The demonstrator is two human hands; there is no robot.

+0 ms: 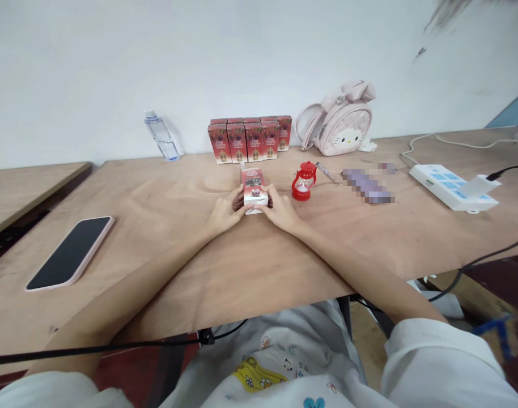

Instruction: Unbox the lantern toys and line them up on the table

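A small red and white printed box (254,182) lies on the wooden table between my two hands. Its far end shows a raised white flap. My left hand (226,213) grips the box's left side, thumb at the near end. On the opposite side, my right hand (280,208) holds it in the same way, with the thumbs almost meeting at the near edge. Just right of my right hand stands a little red lantern (304,181) with a clear middle. Behind the box, several matching red boxes (254,143) stand upright in rows.
A water bottle (162,136) leans at the wall. The phone (69,253) lies left on the table (208,277). A pink bag (344,127), a screwdriver (327,173), a blurred purple item (367,185) and a power strip (453,187) with cables are to the right.
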